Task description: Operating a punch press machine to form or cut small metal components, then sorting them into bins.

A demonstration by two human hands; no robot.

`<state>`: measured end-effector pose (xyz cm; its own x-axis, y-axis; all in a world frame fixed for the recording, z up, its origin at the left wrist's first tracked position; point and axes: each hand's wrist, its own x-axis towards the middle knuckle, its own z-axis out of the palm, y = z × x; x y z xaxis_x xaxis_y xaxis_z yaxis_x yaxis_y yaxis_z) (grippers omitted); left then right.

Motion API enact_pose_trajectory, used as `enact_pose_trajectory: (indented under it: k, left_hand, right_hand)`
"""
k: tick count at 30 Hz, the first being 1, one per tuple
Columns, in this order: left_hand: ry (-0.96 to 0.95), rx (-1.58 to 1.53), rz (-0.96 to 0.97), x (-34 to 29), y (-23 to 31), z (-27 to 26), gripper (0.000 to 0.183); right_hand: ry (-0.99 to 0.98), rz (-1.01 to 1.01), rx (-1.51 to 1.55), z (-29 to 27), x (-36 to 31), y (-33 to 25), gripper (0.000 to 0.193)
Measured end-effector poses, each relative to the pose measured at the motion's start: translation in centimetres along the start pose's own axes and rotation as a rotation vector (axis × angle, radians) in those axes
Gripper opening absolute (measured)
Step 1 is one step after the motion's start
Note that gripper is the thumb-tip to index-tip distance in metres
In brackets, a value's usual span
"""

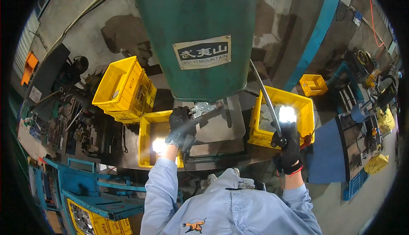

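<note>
Under the green head of a bench machine point(204, 43), my left hand point(181, 124), in a dark glove, grips a small silvery metal casting point(203, 109) by its left side. The casting lies over the machine's grey metal table point(213, 130). My right hand point(289, 143), also gloved, is closed round the knob end of a long steel lever point(265, 96), which slants up to the right side of the machine head. The spot where a tool would meet the casting is hidden beneath the head.
Beside my left wrist stands a yellow bin point(145, 141), with stacked yellow crates point(123, 88) behind it. Another yellow bin point(260, 135) holding grey parts sits under my right hand. Tools point(79, 122) crowd the far left; a blue metal stand point(102, 201) is nearer me.
</note>
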<state>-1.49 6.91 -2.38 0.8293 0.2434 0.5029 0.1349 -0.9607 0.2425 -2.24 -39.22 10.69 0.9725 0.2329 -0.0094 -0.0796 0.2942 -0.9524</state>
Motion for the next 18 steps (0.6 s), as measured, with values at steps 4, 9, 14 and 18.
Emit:
enact_pose_trajectory:
  k: [4, 9, 14, 18]
  left_hand:
    - [-0.264, -0.127, 0.078, 0.7, 4.0, -3.8, 0.084]
    - [-0.398, -0.262, -0.040, -0.2, 7.4, -4.9, 0.091]
    - [-0.235, -0.321, 0.145, -3.3, 2.9, -3.1, 0.105]
    - [-0.332, -0.104, -0.019, -4.8, -3.7, -4.3, 0.082]
  right_hand:
    - [-0.027, -0.244, -0.137, -0.4, 1.0, 5.2, 0.054]
    - [-0.068, -0.287, -0.464, 0.3, 3.5, 13.7, 0.050]
    - [-0.312, -0.710, -1.208, 6.0, 6.6, 13.3, 0.073]
    - [-0.421, -0.812, -1.381, 7.6, 8.4, 12.4, 0.081]
